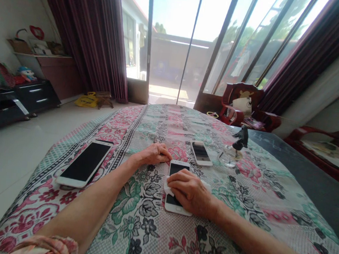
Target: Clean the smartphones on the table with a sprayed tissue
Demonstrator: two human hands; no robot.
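A white phone [177, 168] lies face up on the flowered tablecloth [136, 227] in front of me. My right hand [190, 191] presses a white cloth [167, 188] onto its dark screen, fingers curled over the cloth. My left hand [155, 153] rests on the cloth just left of the phone's top corner, fingers curled in, with nothing visible in them. A second white phone [201, 153] lies a little farther off to the right. A larger white tablet [84, 167] with a dark screen lies at the left.
A small clear spray bottle with a black nozzle [234, 151] stands right of the far phone. Bare dark tabletop [311, 176] shows at the right. Red wooden chairs [243, 104] and glass doors stand behind; black drawers [34, 94] at the left.
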